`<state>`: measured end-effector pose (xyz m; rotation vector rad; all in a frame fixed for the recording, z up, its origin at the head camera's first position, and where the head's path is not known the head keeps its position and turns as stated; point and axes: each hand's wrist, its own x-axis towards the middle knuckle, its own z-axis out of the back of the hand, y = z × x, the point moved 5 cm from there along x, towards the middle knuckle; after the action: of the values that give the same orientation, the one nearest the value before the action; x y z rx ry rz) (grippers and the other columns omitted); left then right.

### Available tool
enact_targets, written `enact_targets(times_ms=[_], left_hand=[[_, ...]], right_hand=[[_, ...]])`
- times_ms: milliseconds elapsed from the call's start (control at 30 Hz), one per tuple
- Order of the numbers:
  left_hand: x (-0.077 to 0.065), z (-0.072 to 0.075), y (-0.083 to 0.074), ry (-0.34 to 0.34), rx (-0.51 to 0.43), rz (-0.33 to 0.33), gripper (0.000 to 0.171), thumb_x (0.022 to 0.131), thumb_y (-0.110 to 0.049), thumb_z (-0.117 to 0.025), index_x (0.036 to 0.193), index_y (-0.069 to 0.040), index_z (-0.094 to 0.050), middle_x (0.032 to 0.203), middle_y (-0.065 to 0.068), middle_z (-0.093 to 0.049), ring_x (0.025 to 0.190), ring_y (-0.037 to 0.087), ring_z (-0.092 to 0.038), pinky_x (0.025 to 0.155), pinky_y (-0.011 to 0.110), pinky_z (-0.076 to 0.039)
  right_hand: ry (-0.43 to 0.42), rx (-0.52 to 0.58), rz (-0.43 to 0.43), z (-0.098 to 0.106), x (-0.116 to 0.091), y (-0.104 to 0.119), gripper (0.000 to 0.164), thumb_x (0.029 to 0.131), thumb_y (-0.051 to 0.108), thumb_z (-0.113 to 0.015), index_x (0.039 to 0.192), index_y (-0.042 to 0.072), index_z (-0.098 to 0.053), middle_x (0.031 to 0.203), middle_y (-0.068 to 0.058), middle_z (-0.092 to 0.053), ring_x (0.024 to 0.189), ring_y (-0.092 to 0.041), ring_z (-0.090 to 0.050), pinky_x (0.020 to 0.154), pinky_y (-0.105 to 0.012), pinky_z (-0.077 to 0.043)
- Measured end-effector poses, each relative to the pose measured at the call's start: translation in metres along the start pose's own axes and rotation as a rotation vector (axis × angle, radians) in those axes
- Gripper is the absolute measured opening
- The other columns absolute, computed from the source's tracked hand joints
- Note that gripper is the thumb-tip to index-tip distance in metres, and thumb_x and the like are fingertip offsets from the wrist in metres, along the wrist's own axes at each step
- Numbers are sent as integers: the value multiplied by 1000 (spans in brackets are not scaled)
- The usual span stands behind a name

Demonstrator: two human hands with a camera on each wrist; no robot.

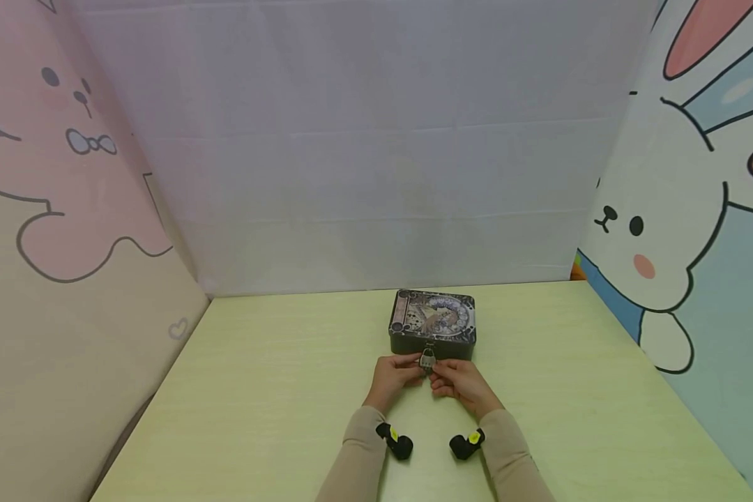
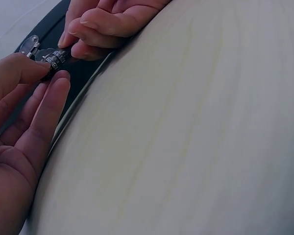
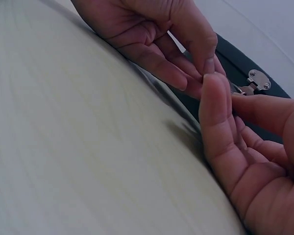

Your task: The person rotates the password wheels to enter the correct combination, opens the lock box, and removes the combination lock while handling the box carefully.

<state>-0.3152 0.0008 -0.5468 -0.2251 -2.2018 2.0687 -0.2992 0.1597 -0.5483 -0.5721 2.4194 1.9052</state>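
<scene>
A dark tin box (image 1: 436,317) with a decorated lid stands toward the back of the table, its lid down. At its front hangs a small combination padlock (image 1: 427,358) on a metal hasp (image 3: 258,81). My left hand (image 1: 397,377) pinches the padlock from the left, thumb and fingers at its side. From the right, my right hand (image 1: 462,383) pinches it too. Number dials (image 2: 55,59) show between the fingertips in the left wrist view. In the right wrist view the fingers hide most of the padlock.
The box stands on a pale yellow-green table (image 1: 276,390). A white cloth backdrop (image 1: 376,174) rises behind it, with a bear-printed panel on the left and a rabbit-printed panel (image 1: 659,230) on the right. Black wrist cameras (image 1: 401,446) sit on both sleeves.
</scene>
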Motion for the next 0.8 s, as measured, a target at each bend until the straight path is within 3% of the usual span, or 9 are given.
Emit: enact_targets(times_ms=[267,800], left_hand=[[-15,-3,-30,13,-14,-17,30,85,10,-70,116,12,-68,95,23,-72,84,34,-72,75,39,-62],[-14,-2,-30,15,-14,-13,29,86,10,-69,115,13,-68,93,23,-72,80,32,-72,74,38,-62]], right_hand=[[7,-4,8,-1,0,1,20,104,5,-51,109,-13,-56,83,-6,-64,68,-10,-65,62,-23,-59],[1,-20,7,-1,0,1,18,104,4,-50,107,-12,-57,83,-6,-64,68,-10,-64,62,-23,-59]])
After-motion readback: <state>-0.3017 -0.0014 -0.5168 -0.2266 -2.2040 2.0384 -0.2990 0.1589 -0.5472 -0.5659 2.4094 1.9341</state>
